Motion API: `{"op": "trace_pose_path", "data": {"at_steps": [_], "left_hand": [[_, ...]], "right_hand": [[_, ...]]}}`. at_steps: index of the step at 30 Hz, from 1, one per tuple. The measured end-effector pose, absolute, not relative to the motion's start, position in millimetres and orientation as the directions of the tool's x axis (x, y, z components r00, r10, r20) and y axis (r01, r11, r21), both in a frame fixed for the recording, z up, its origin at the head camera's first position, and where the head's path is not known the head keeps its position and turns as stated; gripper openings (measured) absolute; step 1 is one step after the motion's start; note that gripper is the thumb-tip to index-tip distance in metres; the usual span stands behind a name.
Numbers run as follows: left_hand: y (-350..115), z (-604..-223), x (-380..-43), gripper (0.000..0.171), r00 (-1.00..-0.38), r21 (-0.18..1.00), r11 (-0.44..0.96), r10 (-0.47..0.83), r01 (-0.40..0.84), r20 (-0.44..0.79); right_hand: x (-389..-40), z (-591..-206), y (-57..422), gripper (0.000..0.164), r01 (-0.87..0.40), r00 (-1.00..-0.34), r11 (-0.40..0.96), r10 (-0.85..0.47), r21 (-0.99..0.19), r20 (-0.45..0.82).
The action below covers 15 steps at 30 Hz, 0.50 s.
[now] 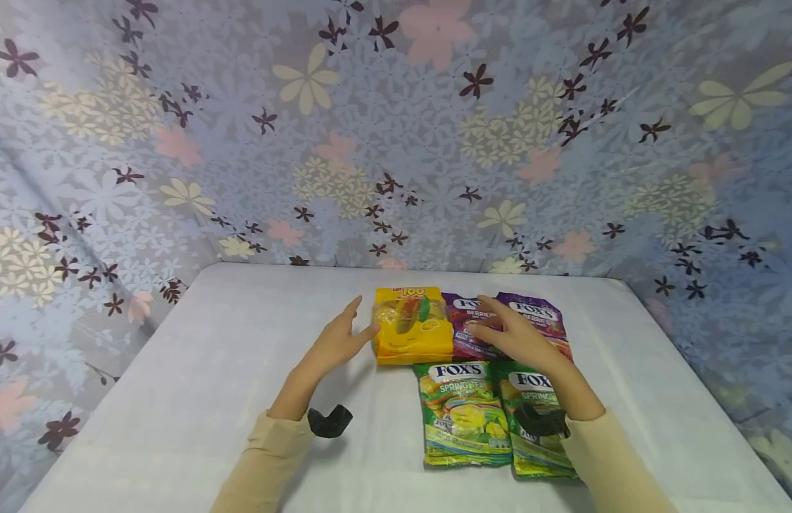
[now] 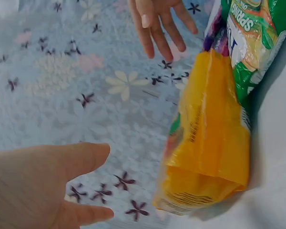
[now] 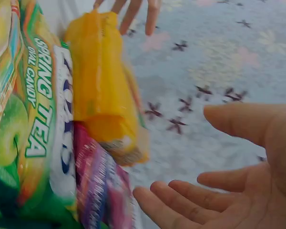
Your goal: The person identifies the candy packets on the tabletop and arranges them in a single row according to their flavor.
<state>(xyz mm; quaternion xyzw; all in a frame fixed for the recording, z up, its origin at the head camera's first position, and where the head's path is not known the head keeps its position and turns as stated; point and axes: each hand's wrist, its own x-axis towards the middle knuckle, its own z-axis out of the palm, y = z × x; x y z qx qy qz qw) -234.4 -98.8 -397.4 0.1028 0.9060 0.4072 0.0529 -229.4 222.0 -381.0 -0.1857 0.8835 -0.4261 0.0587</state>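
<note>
A yellow candy bag [image 1: 413, 342] marked 100 lies at the back middle of the table. Just left of it is my left hand [image 1: 338, 342], thumb and fingers spread, with nothing between them. Two purple Fox's Berries candy bags, one nearer [image 1: 463, 345] and one farther right [image 1: 552, 324], lie to its right. My right hand [image 1: 520, 342] hovers over the purple bags, fingers apart and holding nothing, as the right wrist view shows. Two green Fox's Spring Tea bags, left [image 1: 466, 420] and right [image 1: 530, 456], lie in front; the right forearm covers part of the right one.
The bags lie on a white-covered table [image 1: 197, 399]. Behind and beside it hangs a floral cloth [image 1: 396, 142]. A black strap piece shows at each wrist, left [image 1: 330, 422] and right [image 1: 540, 422].
</note>
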Motion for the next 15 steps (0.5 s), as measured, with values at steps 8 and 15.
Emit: {"op": "trace_pose_path", "data": {"at_steps": [8,15], "left_hand": [[-94.3,-415.6,-253.1,0.072,-0.947,0.884,0.453,0.217,-0.119,-0.239],[-85.0,-421.6,-259.8,0.079,-0.941,0.908,0.392,0.23,-0.145,-0.249]], "right_hand": [[-261.8,-392.5,208.0,0.073,0.071,-0.879,0.331,-0.425,-0.941,-0.216],[-281.3,-396.5,195.5,0.06,0.214,-0.843,0.362,-0.401,-0.907,-0.359]]}}
